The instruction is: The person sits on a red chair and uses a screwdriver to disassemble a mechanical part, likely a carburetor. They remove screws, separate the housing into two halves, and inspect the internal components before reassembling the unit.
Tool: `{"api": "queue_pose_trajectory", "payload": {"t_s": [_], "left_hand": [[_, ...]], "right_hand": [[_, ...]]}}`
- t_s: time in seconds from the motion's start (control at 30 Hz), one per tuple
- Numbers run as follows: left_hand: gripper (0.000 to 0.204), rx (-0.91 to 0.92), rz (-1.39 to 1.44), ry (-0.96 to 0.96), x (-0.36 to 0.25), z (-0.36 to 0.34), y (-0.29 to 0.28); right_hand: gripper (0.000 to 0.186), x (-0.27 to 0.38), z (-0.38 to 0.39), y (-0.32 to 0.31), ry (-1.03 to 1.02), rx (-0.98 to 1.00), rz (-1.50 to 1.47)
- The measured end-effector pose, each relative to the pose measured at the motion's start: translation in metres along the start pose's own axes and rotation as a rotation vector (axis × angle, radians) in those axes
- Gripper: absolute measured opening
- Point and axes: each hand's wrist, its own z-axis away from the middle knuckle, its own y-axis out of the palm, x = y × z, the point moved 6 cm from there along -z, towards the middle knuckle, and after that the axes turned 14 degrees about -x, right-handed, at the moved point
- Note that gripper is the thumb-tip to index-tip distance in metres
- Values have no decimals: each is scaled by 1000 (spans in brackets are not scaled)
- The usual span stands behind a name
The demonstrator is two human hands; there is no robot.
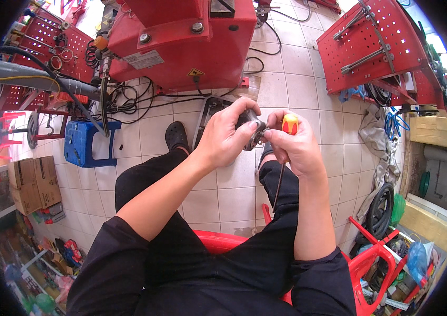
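My left hand (226, 136) is closed around a small dark metal part (255, 129), held up in front of my knees. My right hand (303, 152) grips a screwdriver (290, 124) with a yellow and red handle; its long thin shaft points down toward my right thigh. Thumb and forefinger of that hand also pinch at the near right edge of the metal part. Whether they hold a separate small piece there is too small to tell. Below my left hand, a dark metal frame or housing (199, 126) sits on the floor between my feet, partly hidden by the hand.
A large red machine (181, 58) stands ahead, with black cables (144, 105) on the tiles. Left are a blue plastic stool (82, 145) and cardboard boxes (35, 181). Red perforated panels (370, 45) flank both sides. A red plastic stool (373, 258) stands at lower right beside cluttered parts.
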Motion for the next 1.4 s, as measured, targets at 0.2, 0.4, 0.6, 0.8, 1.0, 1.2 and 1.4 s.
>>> {"api": "queue_pose_trajectory", "payload": {"t_s": [0.2,0.4,0.6,0.8,1.0,1.2,1.4], "left_hand": [[30,18,-75,-67,1,1,1],[29,26,30,-207,15,3,5],[29,9,70,-187,18,5,9],[26,-2,146,-192,25,5,12],[24,18,387,-325,30,8,20],[23,29,405,-319,28,10,21],[22,45,417,-311,29,10,21]], "right_hand": [[12,0,0,-1,-15,-24,43],[12,-1,-1,-3,-38,-51,98],[12,-1,-2,-3,-43,-56,94],[13,0,-1,-3,-43,-51,75],[13,-4,-3,-4,-52,-47,58],[13,-3,-2,-2,-59,-47,54],[13,-2,-1,-2,-75,-48,70]]}}
